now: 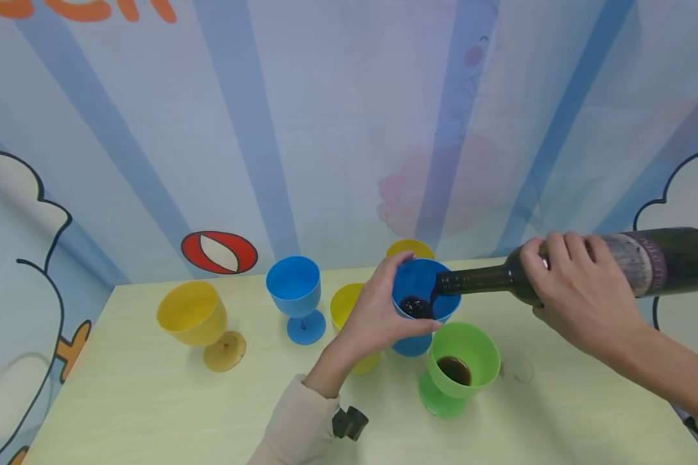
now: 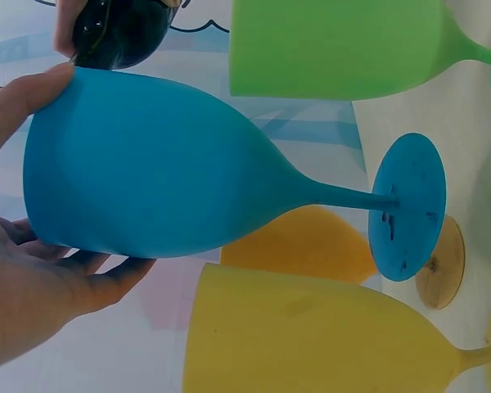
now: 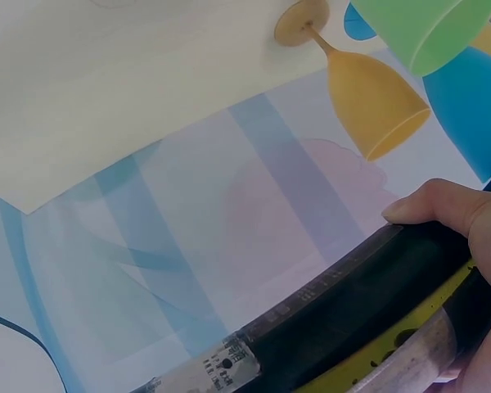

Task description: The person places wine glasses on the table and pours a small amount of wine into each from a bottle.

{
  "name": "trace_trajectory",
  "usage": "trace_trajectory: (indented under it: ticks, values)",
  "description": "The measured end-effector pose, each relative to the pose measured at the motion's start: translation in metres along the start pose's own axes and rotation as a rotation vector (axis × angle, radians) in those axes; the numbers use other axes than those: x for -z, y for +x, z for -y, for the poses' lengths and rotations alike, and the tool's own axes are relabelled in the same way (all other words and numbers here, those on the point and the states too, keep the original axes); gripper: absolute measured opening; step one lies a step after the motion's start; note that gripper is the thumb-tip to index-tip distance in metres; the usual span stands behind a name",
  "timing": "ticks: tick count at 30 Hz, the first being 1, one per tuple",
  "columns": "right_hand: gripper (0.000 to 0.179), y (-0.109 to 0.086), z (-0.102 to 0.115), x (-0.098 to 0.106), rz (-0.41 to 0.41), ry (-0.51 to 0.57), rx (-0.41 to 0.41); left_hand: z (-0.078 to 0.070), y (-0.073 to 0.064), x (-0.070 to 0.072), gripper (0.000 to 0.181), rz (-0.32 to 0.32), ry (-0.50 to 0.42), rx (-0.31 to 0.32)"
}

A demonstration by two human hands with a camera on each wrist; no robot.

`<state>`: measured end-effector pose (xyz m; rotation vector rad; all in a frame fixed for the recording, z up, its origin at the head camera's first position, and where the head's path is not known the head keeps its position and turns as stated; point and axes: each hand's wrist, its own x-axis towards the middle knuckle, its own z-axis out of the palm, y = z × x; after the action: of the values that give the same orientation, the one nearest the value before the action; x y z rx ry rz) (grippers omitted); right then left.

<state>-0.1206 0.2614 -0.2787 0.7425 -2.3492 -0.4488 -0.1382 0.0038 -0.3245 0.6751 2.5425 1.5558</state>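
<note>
My left hand [image 1: 378,310] grips the bowl of a blue goblet [image 2: 147,164] near its rim, thumb on one side and fingers on the other. Dark liquid [image 1: 416,307] lies inside this goblet. A dark glass wine bottle [image 1: 683,258] is held almost level by my right hand [image 1: 584,294], which wraps its shoulder. The bottle's mouth is over the blue rim, and a dark stream runs from it into the goblet. Just in front stands a green goblet [image 1: 468,355] with some dark liquid in it.
A yellow goblet [image 1: 192,316] and a second blue goblet [image 1: 293,287] stand left on the pale table [image 1: 122,400]. Another yellow goblet [image 1: 346,300] is partly behind my left hand, and one more yellow goblet [image 1: 410,248] is at the back. A printed backdrop [image 1: 349,129] rises behind.
</note>
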Motion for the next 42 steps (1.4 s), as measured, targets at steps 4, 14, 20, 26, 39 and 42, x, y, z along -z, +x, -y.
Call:
trace_trajectory:
  ticks: [4,14,20,26,39,42]
  values:
    - [0.087,-0.0003,-0.0005,-0.0005,-0.005,-0.001,0.002,-0.0002,0.0004,0.0001,0.087,0.001,-0.002,-0.001]
    - [0.088,-0.0012,-0.001,0.0004,0.02,0.012,-0.009,-0.0004,0.0004,0.0004,0.088,-0.004,-0.012,-0.006]
    - [0.083,-0.0036,0.0014,-0.0002,0.057,0.051,-0.038,-0.0009,-0.0002,-0.0001,0.088,-0.004,-0.008,-0.007]
    - [0.078,-0.0051,0.0029,-0.0029,0.028,0.074,-0.048,-0.0002,-0.0003,-0.0011,0.086,-0.024,0.001,0.001]
    - [0.074,-0.0088,0.006,-0.0055,0.044,0.105,-0.081,0.0004,0.0002,-0.0014,0.085,-0.017,0.002,0.015]
    - [0.074,-0.0092,0.0069,-0.0057,0.052,0.131,-0.094,-0.0001,0.0005,-0.0011,0.085,-0.015,-0.002,0.016]
